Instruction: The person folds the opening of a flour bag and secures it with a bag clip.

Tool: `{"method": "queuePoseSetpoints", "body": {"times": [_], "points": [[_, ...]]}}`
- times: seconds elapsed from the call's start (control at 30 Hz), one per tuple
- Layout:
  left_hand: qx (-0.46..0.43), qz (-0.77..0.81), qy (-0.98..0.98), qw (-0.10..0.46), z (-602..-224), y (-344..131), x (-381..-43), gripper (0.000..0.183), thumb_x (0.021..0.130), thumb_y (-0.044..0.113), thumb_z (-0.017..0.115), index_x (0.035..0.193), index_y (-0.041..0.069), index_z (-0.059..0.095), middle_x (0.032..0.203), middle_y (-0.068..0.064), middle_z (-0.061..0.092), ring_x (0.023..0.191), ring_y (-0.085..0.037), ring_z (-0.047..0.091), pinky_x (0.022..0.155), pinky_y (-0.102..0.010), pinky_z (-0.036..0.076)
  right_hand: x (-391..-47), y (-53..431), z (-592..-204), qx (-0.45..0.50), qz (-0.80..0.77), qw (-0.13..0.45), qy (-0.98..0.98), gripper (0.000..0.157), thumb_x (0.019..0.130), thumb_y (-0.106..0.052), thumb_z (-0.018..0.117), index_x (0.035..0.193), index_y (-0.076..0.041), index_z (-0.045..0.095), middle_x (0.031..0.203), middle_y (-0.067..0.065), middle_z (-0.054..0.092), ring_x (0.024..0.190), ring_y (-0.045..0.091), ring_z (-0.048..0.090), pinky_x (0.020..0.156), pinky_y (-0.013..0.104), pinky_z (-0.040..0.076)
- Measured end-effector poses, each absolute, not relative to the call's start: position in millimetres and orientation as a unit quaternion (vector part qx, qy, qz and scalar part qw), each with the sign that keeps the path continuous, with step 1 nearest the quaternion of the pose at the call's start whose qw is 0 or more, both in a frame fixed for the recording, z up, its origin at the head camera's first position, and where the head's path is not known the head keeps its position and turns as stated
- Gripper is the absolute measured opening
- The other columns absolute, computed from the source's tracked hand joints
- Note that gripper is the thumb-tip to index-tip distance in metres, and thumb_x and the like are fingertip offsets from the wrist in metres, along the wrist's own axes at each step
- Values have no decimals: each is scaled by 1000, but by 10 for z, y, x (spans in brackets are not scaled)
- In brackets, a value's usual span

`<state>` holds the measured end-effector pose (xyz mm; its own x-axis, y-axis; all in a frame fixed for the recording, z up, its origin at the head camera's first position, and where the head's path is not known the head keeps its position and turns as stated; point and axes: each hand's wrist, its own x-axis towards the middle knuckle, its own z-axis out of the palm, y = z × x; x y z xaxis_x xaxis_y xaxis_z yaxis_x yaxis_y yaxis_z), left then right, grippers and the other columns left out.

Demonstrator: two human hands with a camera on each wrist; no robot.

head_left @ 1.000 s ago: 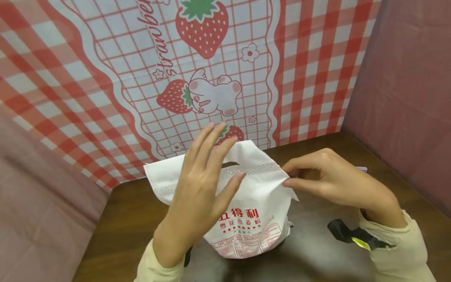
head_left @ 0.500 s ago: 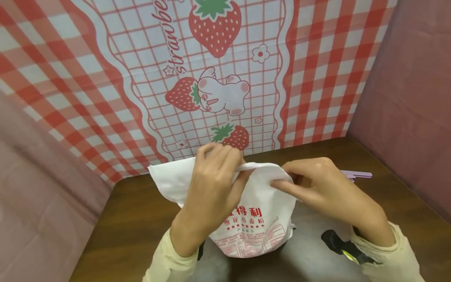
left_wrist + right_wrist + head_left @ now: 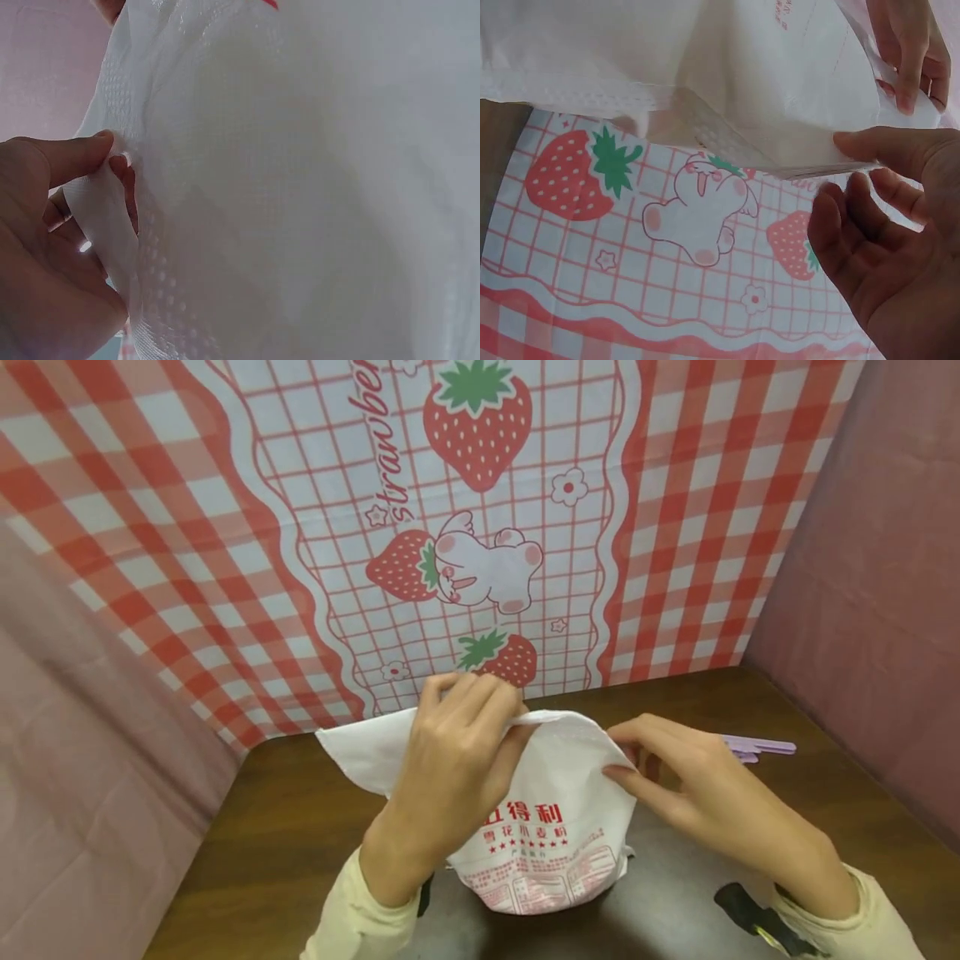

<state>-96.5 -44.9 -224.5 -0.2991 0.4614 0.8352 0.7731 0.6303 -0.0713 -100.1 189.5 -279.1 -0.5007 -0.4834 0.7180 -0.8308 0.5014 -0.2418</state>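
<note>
Brown table [image 3: 285,810] below (checked cloth [image 3: 577,560] behind), left grip [image 3: 453,768] and right grip [image 3: 701,789] pinch a white bag [image 3: 570,785].

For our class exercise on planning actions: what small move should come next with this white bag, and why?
Perhaps a gentle outward pull by the right grip: the top edge of the white bag curves downward toward it, while the left grip pinches that edge beside the handle slot. Pulling might straighten the edge.
</note>
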Motion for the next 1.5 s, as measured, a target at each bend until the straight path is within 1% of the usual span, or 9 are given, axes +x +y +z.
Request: {"method": "queuePoseSetpoints", "body": {"times": [0.1, 0.2, 0.27, 0.33, 0.43, 0.67, 0.87, 1.0, 1.5], "points": [[-400, -168, -782, 448, -2237, -457, -965, 13, 85, 17, 60, 79, 9, 53, 71, 2, 50, 72, -13, 51, 84, -36, 37, -971, 1936, -2863, 387, 282, 307, -822, 35, 64, -2, 74, 90, -16, 55, 81, -15, 49, 68, -2, 44, 58, 9, 36], [-406, -165, -780, 447, -2227, -470, -957, 7, 87, 17, 57, 86, 10, 57, 74, 3, 55, 71, -12, 50, 84, -36, 36, -952, 1954, -2911, 378, 278, 308, -827, 31, 65, -3, 71, 86, -15, 52, 77, -15, 44, 68, -2, 42, 58, 9, 34], [-409, -166, -773, 455, -2223, -487, -941, 4, 87, 13, 57, 89, 10, 59, 76, 3, 58, 72, -12, 52, 84, -36, 36, -958, 1947, -2928, 388, 283, 305, -823, 28, 67, -2, 68, 87, -15, 53, 78, -15, 45, 68, -2, 43, 58, 9, 34], [-410, -169, -765, 468, -2219, -508, -915, 6, 85, 8, 57, 90, 11, 60, 77, 3, 59, 71, -12, 52, 84, -37, 37, -975, 1931, -2935, 405, 288, 305, -812, 26, 68, -1, 65, 88, -14, 55, 79, -15, 47, 68, -2, 44, 59, 9, 35], [-408, -178, -752, 486, -2210, -543, -877, 11, 82, 1, 58, 87, 10, 61, 76, 1, 60, 71, -15, 54, 83, -39, 37, -996, 1907, -2934, 427, 295, 306, -798, 24, 69, 0, 60, 89, -13, 57, 81, -14, 49, 69, -1, 44, 59, 10, 36], [-410, -202, -743, 488, -2223, -566, -861, 9, 82, 0, 56, 83, 8, 60, 81, -2, 63, 75, -17, 55, 83, -40, 38, -980, 1938, -2944, 412, 284, 304, -810, 26, 67, 0, 61, 86, -16, 55, 77, -16, 45, 66, -2, 43, 57, 9, 34], [-415, -217, -733, 493, -2262, -567, -864, 8, 80, -2, 56, 79, 6, 59, 86, -5, 63, 80, -19, 56, 83, -41, 37, -940, 1960, -2932, 387, 260, 271, -842, 29, 64, 0, 62, 76, -21, 45, 69, -18, 36, 60, -3, 37, 53, 8, 28], [-414, -225, -727, 498, -2296, -584, -858, 10, 81, -2, 53, 78, 6, 58, 87, -5, 63, 83, -20, 57, 82, -42, 37, -946, 1950, -2926, 396, 245, 260, -846, 29, 64, -1, 59, 70, -21, 39, 67, -16, 30, 59, -4, 33, 52, 8, 26], [-422, -247, -713, 503, -2416, -622, -847, 10, 78, -2, 50, 77, 5, 58, 90, -7, 62, 87, -23, 57, 82, -44, 36, -964, 1987, -2930, 399, 234, 256, -849, 29, 65, -2, 60, 69, -20, 38, 68, -17, 29, 58, -5, 31, 50, 6, 24]]}}
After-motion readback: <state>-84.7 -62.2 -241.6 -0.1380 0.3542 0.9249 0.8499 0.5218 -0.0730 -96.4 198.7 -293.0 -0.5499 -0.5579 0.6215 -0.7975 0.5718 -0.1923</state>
